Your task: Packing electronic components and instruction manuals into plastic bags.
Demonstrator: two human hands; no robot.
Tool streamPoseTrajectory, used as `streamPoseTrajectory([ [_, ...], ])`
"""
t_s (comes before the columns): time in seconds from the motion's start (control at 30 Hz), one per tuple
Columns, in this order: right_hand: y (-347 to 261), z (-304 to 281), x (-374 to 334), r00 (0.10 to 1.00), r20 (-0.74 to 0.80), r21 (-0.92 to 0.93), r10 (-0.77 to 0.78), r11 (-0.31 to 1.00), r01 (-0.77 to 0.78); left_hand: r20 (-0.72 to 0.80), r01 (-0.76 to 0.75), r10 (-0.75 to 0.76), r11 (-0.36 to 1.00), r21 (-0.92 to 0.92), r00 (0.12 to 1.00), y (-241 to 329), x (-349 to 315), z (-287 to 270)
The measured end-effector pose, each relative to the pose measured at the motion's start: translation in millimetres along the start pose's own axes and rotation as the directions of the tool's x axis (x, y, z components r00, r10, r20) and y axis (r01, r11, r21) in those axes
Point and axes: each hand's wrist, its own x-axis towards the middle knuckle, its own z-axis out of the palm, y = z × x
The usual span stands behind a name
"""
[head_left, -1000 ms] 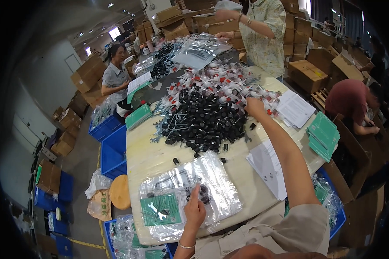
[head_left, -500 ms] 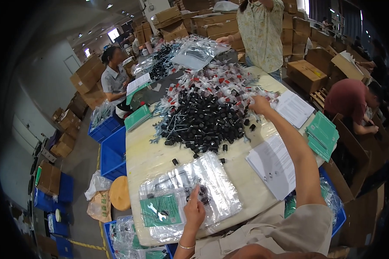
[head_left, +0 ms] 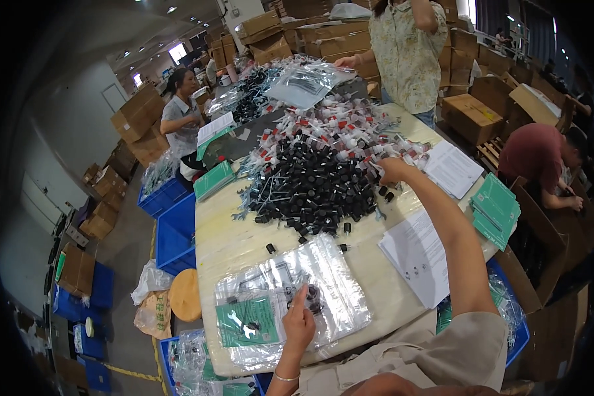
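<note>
Here, black cylinders (head_left: 323, 181) lie just left of the right hand (head_left: 393, 171) (grip unclear).

Bare right hand (head_left: 393, 171) shifted nearer
It has come back toward the heaped black cylindrical pieces (head_left: 313, 181); the co-worker in a pale patterned shirt (head_left: 406, 59) has raised one forearm.

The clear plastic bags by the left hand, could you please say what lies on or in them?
A green card, a silver wrench and small dark parts show; the left hand hides whatever lies beneath it.
</note>
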Motion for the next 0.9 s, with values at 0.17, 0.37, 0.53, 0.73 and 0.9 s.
streamPoseTrajectory([
  [0.17, -16.2, -6.6, -1.7, 0.996, 0.093, -0.002, 0.008, 1.0, -0.008, -0.014, -0.007, 0.006, 1.0, -0.021, 1.0, 0.1, 0.3, -1.8],
  [0.37, -8.0, 11.0, -6.9, 0.998, -0.065, -0.079, -0.007, 0.997, 0.002, -0.021, -0.03, 0.029, 0.999, -0.043, 0.999, 2.0, 0.3, -3.3],
  [0.53, -15.3, 7.9, -13.6, 0.998, -0.05, -0.111, 0.027, 0.993, -0.033, -0.039, -0.036, 0.033, 0.998, -0.058, 0.999, 0.7, 0.7, -2.3],
  [0.73, -13.5, -2.1, -34.2, 0.987, -0.16, -0.072, 0.013, 0.997, -0.025, -0.012, 0.081, -0.083, 0.991, -0.104, 0.997, -4.9, -5.3, -2.9],
  [0.9, -51.5, -35.5, -63.3, 0.967, -0.237, 0.405, 0.091, 0.914, 0.013, 0.069, 0.227, -0.219, 0.961, -0.159, 0.973, 0.9, -0.3, -15.6],
])
